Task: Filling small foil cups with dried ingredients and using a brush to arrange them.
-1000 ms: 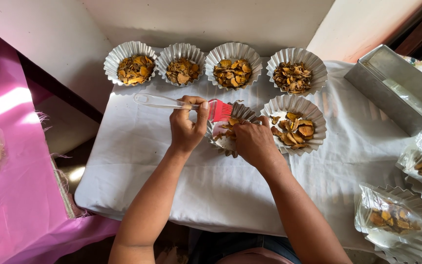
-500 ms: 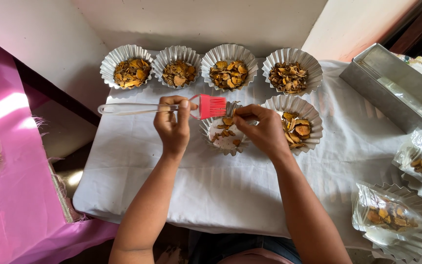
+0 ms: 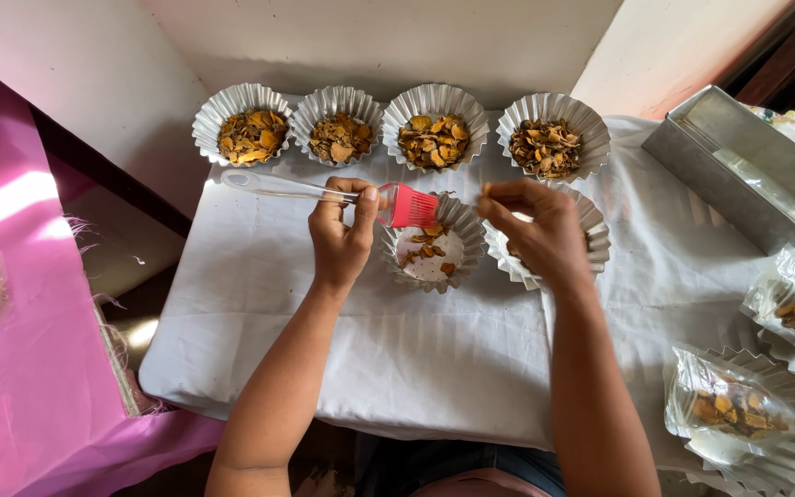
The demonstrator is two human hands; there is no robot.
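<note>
My left hand grips a pastry brush with a clear handle and red bristles; the bristles rest at the rim of a fluted foil cup holding a few dried orange chips on a white base. My right hand hovers over a neighbouring foil cup, fingertips pinched on a small chip near its left rim. Both cups sit on a white cloth-covered table.
Several foil cups full of dried chips line the far edge. A metal loaf tin lies at right. Plastic-wrapped cups sit at lower right. A pink cloth covers the left surface.
My right hand has lifted off the middle cup and shifted right over the neighbouring cup, uncovering the middle cup. The brush stayed by that cup's rim.
</note>
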